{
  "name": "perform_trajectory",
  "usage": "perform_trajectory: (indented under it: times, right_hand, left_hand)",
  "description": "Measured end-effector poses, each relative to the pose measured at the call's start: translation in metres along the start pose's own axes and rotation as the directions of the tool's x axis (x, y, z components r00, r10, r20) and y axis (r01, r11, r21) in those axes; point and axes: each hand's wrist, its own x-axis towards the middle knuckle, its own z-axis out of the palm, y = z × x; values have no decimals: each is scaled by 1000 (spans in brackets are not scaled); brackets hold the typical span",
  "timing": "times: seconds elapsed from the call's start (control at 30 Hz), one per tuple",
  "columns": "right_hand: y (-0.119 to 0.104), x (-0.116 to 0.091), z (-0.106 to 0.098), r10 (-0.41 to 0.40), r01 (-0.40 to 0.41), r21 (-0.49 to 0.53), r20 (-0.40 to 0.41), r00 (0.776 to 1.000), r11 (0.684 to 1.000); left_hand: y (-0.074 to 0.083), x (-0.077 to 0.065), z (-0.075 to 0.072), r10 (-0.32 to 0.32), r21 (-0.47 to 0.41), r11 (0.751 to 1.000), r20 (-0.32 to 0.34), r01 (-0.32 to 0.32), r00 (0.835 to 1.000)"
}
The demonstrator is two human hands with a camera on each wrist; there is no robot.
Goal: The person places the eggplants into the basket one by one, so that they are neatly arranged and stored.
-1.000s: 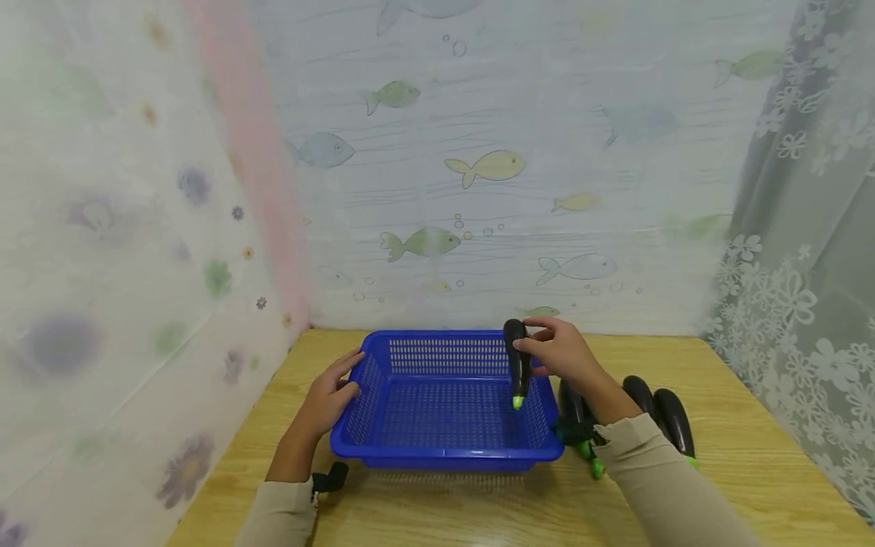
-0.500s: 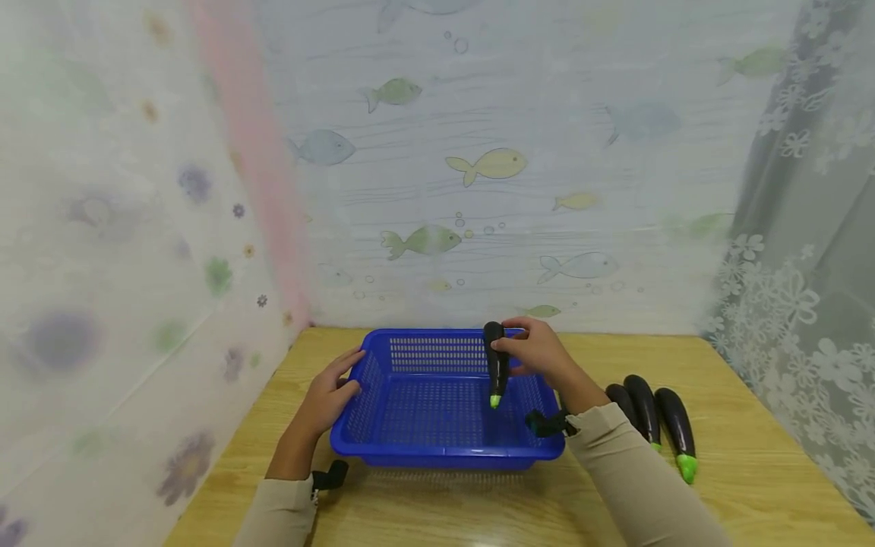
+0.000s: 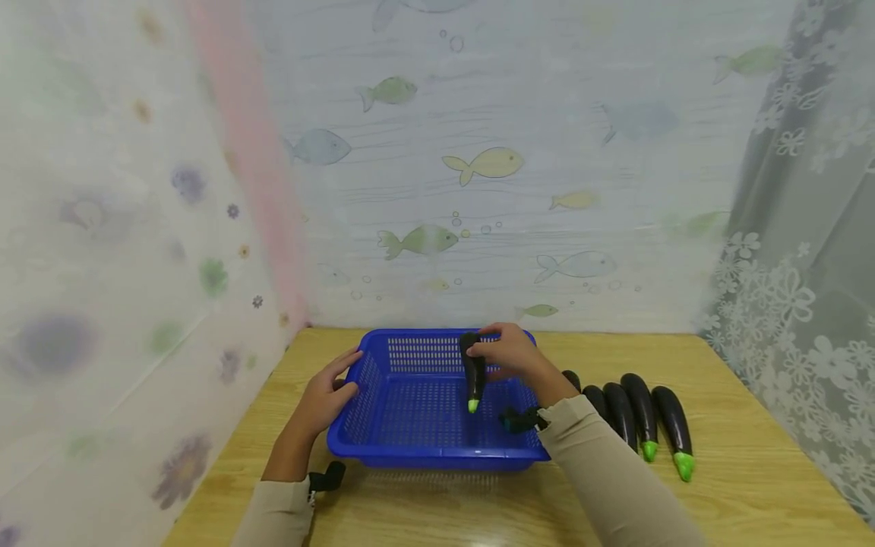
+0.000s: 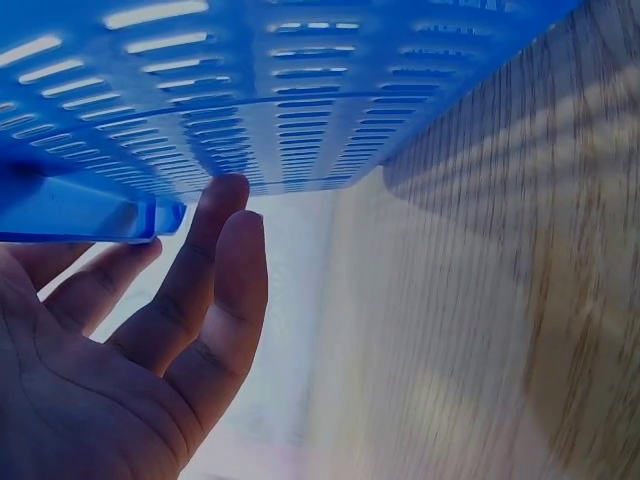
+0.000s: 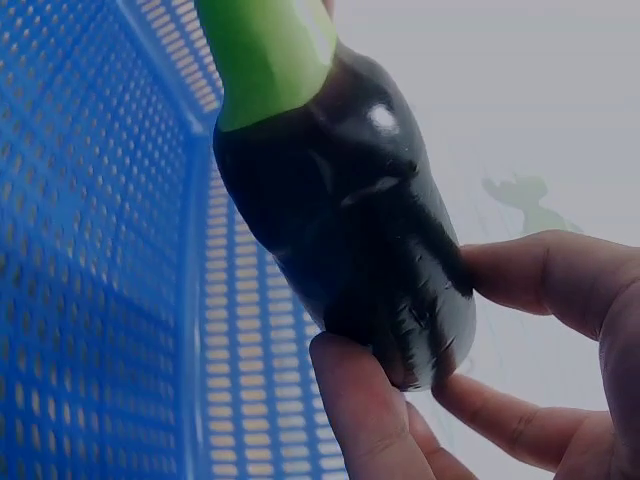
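Head view: the right hand [image 3: 511, 353], fingers pinching an eggplant [image 3: 473, 375], has carried it leftward, farther over the basket [image 3: 437, 452], still unplaced; relaxed fingers of the left hand [image 3: 325, 396] touch the basket.

The head view is softly lit, the basket [image 3: 444, 461] shading the table [image 3: 759, 486] toward its near edge; in the right wrist view the eggplant [image 5: 340, 210] glints against washed-out white.

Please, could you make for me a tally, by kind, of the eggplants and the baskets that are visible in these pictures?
Eggplants: 6 visible (5 on the table, 1 held by the right hand); the right arm may hide more
Blue basket: 1
Total: 7 visible
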Motion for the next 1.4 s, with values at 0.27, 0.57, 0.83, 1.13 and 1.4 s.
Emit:
perform_trajectory:
  times: [0.27,0.57,0.83,1.13,1.4]
  right_hand:
    - [-1,12,26,57,-58,32,27,998,998]
    - [8,26,47,102,-106,55,62,993,993]
    - [16,33,62,137,-149,113,107,985,982]
    - [15,35,78,145,-158,127,105,984,979]
    - [16,40,88,141,-154,135,104,985,979]
  left_hand:
    - [-1,9,2,-14,0,1000,23,14,1000]
    - [20,9,0,-55,-79,995,94,63,994]
    - [33,6,-4,-84,-124,987,114,98,990]
    - [35,7,-1,-76,-93,992,117,87,990]
    - [35,8,-1,-86,-84,992,115,96,990]
